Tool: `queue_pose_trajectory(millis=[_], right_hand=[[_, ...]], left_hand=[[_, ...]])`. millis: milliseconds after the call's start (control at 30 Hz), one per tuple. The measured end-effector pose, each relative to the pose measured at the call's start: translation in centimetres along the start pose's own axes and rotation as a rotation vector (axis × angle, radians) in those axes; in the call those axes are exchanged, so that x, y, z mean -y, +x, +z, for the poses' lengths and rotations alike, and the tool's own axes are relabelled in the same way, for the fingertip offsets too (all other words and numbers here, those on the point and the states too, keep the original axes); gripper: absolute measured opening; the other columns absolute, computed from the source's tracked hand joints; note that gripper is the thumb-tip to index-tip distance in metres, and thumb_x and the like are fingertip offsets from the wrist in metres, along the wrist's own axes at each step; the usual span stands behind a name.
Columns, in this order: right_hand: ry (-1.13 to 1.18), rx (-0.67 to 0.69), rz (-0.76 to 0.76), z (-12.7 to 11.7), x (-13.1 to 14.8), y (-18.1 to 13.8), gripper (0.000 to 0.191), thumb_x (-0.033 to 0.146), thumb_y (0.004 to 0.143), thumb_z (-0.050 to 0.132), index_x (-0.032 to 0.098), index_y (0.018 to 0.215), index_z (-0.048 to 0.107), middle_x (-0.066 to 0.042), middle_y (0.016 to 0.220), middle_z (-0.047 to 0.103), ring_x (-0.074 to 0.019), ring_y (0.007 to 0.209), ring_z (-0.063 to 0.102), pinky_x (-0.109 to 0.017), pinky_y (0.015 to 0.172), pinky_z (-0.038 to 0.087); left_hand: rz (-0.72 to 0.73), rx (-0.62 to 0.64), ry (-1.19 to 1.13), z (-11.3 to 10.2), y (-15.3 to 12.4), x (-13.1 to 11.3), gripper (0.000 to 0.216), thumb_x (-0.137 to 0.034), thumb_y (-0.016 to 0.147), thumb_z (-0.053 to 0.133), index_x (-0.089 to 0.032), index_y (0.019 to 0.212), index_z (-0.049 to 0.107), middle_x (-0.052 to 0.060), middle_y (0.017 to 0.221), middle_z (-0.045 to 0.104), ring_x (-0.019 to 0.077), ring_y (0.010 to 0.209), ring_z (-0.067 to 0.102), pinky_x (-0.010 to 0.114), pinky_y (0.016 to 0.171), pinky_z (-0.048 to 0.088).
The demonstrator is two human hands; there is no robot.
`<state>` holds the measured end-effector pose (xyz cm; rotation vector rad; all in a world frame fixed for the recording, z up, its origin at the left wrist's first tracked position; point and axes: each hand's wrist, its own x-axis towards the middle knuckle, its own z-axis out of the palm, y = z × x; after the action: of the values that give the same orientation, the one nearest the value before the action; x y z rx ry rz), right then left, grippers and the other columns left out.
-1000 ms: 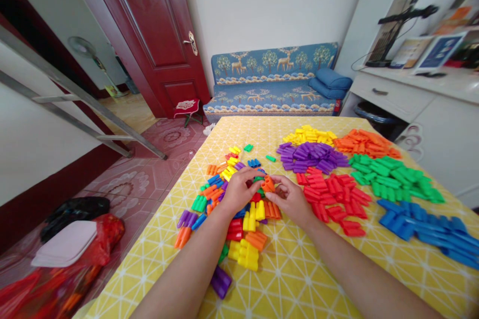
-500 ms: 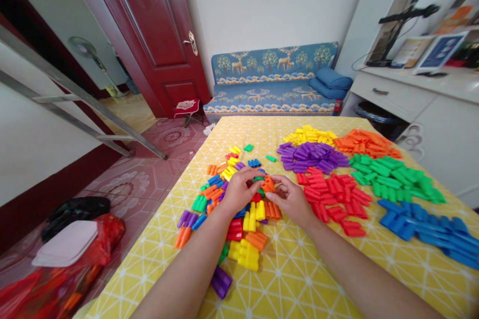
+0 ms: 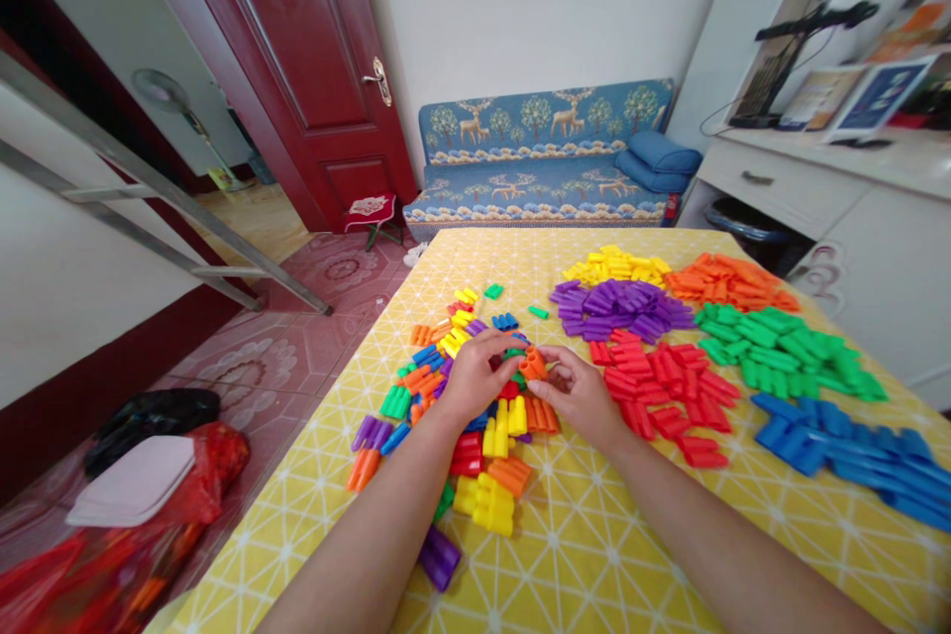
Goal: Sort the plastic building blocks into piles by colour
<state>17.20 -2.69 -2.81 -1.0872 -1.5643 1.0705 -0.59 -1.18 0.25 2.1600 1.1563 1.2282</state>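
Note:
Between my two hands, just above the mixed pile, is an orange plastic tube block (image 3: 533, 364) with open round ends facing me. My left hand (image 3: 475, 378) curls in from the left, thumb and fingertips against the block. From the other side my right hand (image 3: 583, 394) pinches it between thumb and index finger. Under and around my left hand lies a mixed pile of joined tube blocks, including yellow blocks (image 3: 486, 503), a red block (image 3: 467, 454) and orange blocks (image 3: 541, 415). A purple block (image 3: 440, 557) lies near my left forearm, which hides part of the pile.
Sorted heaps lie to the right: yellow (image 3: 616, 265), purple (image 3: 622, 310), orange (image 3: 732, 283), red (image 3: 661, 384), green (image 3: 788, 352) and blue (image 3: 854, 451). A yellow patterned cloth (image 3: 580, 575) covers the table. Beyond it stands a blue sofa (image 3: 542, 180).
Almost nothing differs. The camera view has shifted slightly, and both hands stay on the orange tube block in the same place.

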Motion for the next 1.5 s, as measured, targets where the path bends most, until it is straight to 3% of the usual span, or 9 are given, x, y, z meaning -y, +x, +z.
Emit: queue_pose_trajectory(millis=[467, 1500], right_hand=[[0.016, 0.022, 0.004, -0.1, -0.5, 0.0, 0.042, 0.029, 0.075, 0.069, 0.02, 0.113, 0.056, -0.002, 0.083, 0.068, -0.0166, 0.07, 0.064, -0.028, 0.063, 0.049], [0.019, 0.038, -0.003, -0.3, -1.2, 0.1, 0.042, 0.032, 0.076, 0.068, 0.022, 0.115, 0.056, -0.003, 0.088, 0.069, -0.0182, 0.071, 0.065, -0.031, 0.066, 0.053]], left_hand=[[-0.005, -0.006, -0.004, 0.0, 0.0, -0.2, 0.018, -0.016, 0.082, 0.063, -0.02, 0.097, 0.073, 0.006, 0.092, 0.069, 0.0182, 0.088, 0.062, 0.032, 0.085, 0.048], [0.009, -0.009, 0.012, 0.4, -0.1, 0.5, 0.017, -0.02, 0.085, 0.061, -0.019, 0.098, 0.071, 0.006, 0.09, 0.067, 0.0171, 0.083, 0.061, 0.028, 0.074, 0.048]])
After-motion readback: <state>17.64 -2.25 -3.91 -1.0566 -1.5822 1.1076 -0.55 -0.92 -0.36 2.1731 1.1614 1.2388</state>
